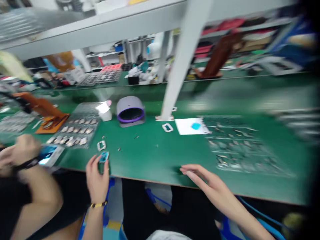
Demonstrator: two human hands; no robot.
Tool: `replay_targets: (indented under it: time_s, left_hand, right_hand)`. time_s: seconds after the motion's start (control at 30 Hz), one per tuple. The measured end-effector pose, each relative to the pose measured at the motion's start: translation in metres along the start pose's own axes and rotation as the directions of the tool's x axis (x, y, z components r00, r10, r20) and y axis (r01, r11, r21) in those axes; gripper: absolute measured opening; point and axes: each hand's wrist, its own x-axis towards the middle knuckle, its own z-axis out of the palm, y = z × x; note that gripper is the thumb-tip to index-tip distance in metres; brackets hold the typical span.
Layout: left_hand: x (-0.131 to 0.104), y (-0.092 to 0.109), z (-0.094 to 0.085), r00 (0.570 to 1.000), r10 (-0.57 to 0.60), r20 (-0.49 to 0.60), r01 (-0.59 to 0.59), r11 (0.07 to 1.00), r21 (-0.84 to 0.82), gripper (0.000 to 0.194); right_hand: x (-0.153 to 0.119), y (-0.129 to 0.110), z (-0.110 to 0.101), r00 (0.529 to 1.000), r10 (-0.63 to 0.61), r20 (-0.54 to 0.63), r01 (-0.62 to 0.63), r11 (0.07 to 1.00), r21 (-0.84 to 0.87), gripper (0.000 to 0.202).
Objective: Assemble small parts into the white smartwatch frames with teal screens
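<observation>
My left hand (97,176) grips a small square frame with blue film (104,157) between thumb and fingers, close to the front edge of the bench. Just beyond it lies a white square frame (101,145). My right hand (206,178) hovers over the green bench top (150,156) with its fingers stretched out and nothing visible in them. To the right of that hand sits a clear plastic tray (240,146) with rows of small metal parts. Farther back are another white frame (167,127) and a white sheet (186,126) bearing a blue piece.
A grey and purple lamp-like device (130,110) stands at the back beside a white cup (105,112). A tray of round parts (75,130) lies left. A co-worker's arm (37,180) reaches in at far left. A white post (178,63) rises from the bench.
</observation>
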Motion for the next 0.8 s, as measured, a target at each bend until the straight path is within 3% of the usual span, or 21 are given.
replay_targets:
  time_s: [0.1,0.2,0.27,0.37,0.47,0.6,0.7,0.8]
  left_hand:
    - [-0.015,0.005,0.010,0.989,0.068,-0.129,-0.068,0.998,0.003,0.049]
    - [-0.029,0.019,0.029,0.959,0.168,-0.227,-0.189,0.979,-0.077,0.044]
    - [-0.037,0.039,0.040,0.956,0.238,-0.169,-0.265,0.951,-0.158,0.036]
    - [-0.043,0.073,0.052,0.935,0.352,0.042,-0.323,0.894,-0.311,0.024]
    - [-0.042,0.097,0.061,0.905,0.377,0.199,-0.281,0.879,-0.386,0.027]
    - [-0.042,0.105,0.069,0.923,0.308,0.230,-0.212,0.907,-0.364,0.029]
    - [-0.045,0.104,0.069,0.933,0.296,0.204,-0.201,0.901,-0.385,0.026]
    - [-0.047,0.105,0.067,0.934,0.288,0.213,-0.195,0.908,-0.372,0.025]
  right_hand:
    - [0.006,-0.014,-0.034,0.996,-0.072,-0.056,0.068,0.995,-0.070,0.037]
    - [0.029,-0.024,-0.073,0.976,-0.161,-0.144,0.134,0.975,-0.179,0.031]
    - [0.056,-0.026,-0.095,0.965,-0.192,-0.176,0.152,0.964,-0.220,0.027]
    - [0.114,-0.025,-0.112,0.963,-0.162,-0.215,0.085,0.940,-0.330,0.029]
    - [0.184,-0.024,-0.108,0.964,-0.135,-0.228,0.041,0.927,-0.374,0.046]
    - [0.262,-0.027,-0.084,0.976,-0.117,-0.186,0.033,0.914,-0.403,0.051]
    - [0.294,-0.028,-0.067,0.983,-0.115,-0.141,0.045,0.904,-0.425,0.041]
    - [0.305,-0.026,-0.059,0.985,-0.124,-0.122,0.057,0.893,-0.446,0.037]
